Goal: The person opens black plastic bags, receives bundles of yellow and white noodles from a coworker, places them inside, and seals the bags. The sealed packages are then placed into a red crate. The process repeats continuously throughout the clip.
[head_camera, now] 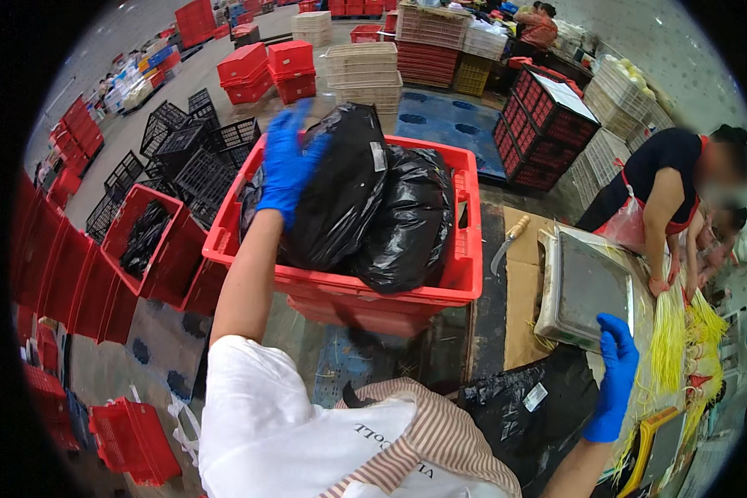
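My left hand [291,163], in a blue glove, is spread over the left edge of a black plastic bag [348,187]; motion blurs its fingers, and whether it touches the bag is unclear. That bag leans beside another full black bag [411,218] in a red plastic crate [473,249]. Over the table's near edge, my right hand [616,373], also blue-gloved, is raised with its fingers loosely bent and nothing visible in it. Below and left of it lies a flat black bag with a label [529,404]. A weighing scale [594,286] stands just beyond.
A curved knife with a wooden handle [512,243] lies by cardboard [526,299]. Right, a co-worker [666,180] handles yellow-green stalks [666,342]; a yellow-rimmed scale [650,451] is nearby. Black crates [205,174] and red crates [149,243] stand left, a dark crate stack [541,137] ahead.
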The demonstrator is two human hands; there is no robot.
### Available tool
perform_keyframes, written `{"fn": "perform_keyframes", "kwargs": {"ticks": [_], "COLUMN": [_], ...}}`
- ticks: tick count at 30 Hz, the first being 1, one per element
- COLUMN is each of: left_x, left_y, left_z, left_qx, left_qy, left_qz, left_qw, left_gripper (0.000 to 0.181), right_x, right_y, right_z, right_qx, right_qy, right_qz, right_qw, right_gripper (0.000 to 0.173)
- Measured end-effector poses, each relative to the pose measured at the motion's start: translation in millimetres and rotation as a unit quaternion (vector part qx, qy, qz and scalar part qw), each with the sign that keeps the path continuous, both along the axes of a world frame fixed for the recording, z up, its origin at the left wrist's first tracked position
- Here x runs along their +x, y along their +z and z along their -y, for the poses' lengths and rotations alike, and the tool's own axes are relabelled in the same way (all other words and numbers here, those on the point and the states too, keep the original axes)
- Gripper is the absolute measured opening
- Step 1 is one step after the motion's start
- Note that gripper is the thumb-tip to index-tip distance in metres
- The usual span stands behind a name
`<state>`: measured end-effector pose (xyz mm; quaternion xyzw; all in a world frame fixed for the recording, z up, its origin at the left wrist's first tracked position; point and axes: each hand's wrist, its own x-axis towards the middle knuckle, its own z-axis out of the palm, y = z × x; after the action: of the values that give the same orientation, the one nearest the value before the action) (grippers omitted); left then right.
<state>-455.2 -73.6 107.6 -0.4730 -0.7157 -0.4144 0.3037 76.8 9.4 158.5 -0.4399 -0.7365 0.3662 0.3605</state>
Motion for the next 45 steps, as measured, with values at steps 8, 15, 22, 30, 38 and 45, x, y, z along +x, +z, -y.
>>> {"fn": "perform_keyframes", "kwargs": {"ticks": [8,15,22,30,38,45], "left_x": [-92,12,259,406,493,535], "left_y": [-245,-81,-39,-100,-115,-130], "left_z": [-87,-101,-92,-91,-94,-94], "left_qx": [-0.239,-0.606,-0.199,-0.45,-0.52,-0.503], "left_qy": [-0.14,0.043,-0.474,-0.624,-0.597,-0.606], "left_qz": [0.157,0.061,0.153,0.251,0.448,0.465], "left_qw": [0.948,0.792,0.844,0.587,0.417,0.405], "left_gripper": [0.048,0.057,0.032,0.022,0.031,0.022], "right_x": [29,134,98,162,160,128], "right_y": [-30,-153,-234,-237,-237,-169], "right_z": [15,74,66,70,86,96], "right_qx": [0.044,-0.027,0.028,-0.212,-0.151,0.079], "right_qy": [-0.077,-0.388,-0.366,-0.429,-0.458,-0.446], "right_qz": [-0.001,-0.072,0.301,-0.428,-0.181,-0.002], "right_qw": [0.996,0.919,0.88,0.767,0.857,0.892], "right_gripper": [0.021,0.015,0.028,0.026,0.018,0.036]}}
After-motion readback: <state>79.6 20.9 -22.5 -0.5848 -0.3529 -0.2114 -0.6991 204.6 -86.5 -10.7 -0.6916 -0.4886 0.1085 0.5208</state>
